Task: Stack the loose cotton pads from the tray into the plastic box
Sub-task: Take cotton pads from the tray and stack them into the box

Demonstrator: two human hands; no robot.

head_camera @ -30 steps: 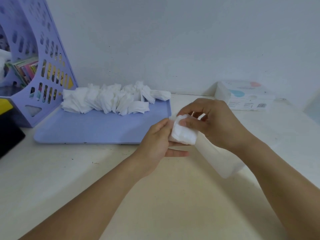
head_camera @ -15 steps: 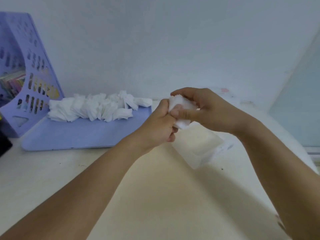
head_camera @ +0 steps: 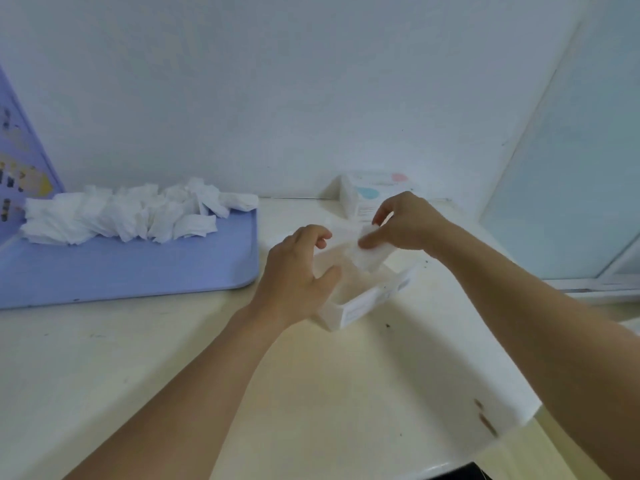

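Pale wall [head_camera: 277, 81], cream tabletop [head_camera: 329, 393]

Cream tabletop [head_camera: 173, 368], lilac tray [head_camera: 138, 268] at left, clear plastic box [head_camera: 363, 306] mid-table, printed carton [head_camera: 367, 199] against wall, purple file rack [head_camera: 20, 161] far left

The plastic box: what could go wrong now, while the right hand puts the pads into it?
1. The right hand holds the cotton pads tilted over the plastic box; they may catch on the wall and fan apart.
2. The left hand only touches the box's left side, so the light box may slide on the table.
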